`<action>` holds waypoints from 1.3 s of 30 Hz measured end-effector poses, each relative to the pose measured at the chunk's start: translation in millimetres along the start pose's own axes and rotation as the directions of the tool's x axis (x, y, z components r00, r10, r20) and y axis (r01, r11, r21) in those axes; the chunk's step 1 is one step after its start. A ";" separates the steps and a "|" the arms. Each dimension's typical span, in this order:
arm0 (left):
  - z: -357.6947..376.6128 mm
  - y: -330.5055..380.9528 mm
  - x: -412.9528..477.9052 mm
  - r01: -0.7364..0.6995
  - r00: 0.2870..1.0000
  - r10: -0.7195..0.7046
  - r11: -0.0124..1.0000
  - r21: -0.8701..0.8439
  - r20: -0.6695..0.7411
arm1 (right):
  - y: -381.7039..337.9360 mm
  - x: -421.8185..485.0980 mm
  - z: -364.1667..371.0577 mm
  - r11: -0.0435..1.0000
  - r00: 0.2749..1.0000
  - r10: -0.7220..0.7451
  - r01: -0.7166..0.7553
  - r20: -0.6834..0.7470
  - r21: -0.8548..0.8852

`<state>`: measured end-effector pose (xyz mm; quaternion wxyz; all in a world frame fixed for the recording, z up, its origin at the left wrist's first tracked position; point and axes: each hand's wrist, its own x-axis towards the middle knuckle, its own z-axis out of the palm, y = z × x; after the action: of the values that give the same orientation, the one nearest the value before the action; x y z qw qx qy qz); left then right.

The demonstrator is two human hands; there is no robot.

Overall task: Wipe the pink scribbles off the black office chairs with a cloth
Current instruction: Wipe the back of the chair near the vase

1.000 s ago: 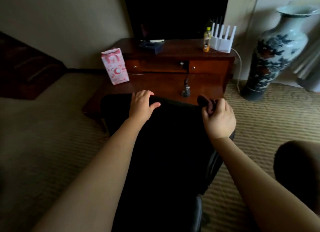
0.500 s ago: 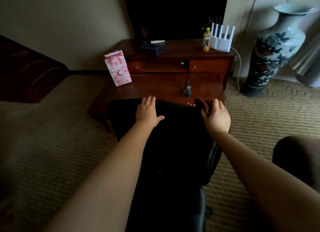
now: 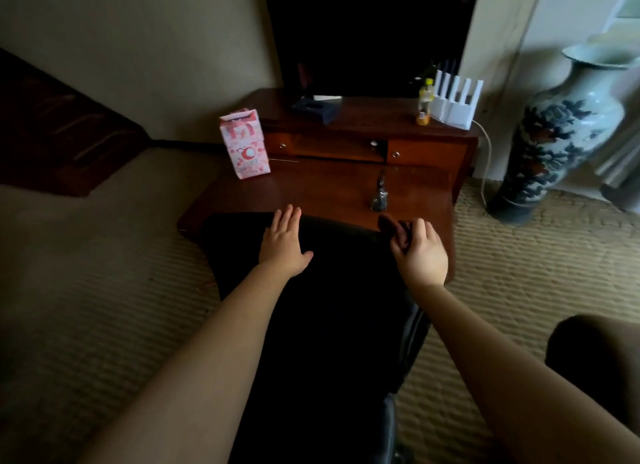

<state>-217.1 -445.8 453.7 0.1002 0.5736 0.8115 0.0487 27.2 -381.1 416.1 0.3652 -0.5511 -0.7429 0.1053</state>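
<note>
Pink bag [image 3: 245, 144], print illegible; cloth [image 3: 393, 228] in R hand [image 3: 420, 255]

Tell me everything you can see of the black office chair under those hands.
The black office chair shows mainly its broad backrest, seen from above, so dark that neither material nor pink scribbles can be made out. It stands on ribbed beige carpet, top edge near a low dark wooden table. The left hand lies flat on that edge; the right hand holds a dark brown cloth at its right corner.
</note>
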 end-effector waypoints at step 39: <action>-76.0 162.9 -112.5 -0.265 0.954 0.191 0.898 -0.350 -0.233 | -37.5 7.8 -183.2 0.913 0.915 -0.330 0.247 0.232 0.323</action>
<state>-47.5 -494.0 571.4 0.1231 0.6277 0.7196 0.2704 119.1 -433.2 570.7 0.3434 -0.3546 -0.8377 0.2337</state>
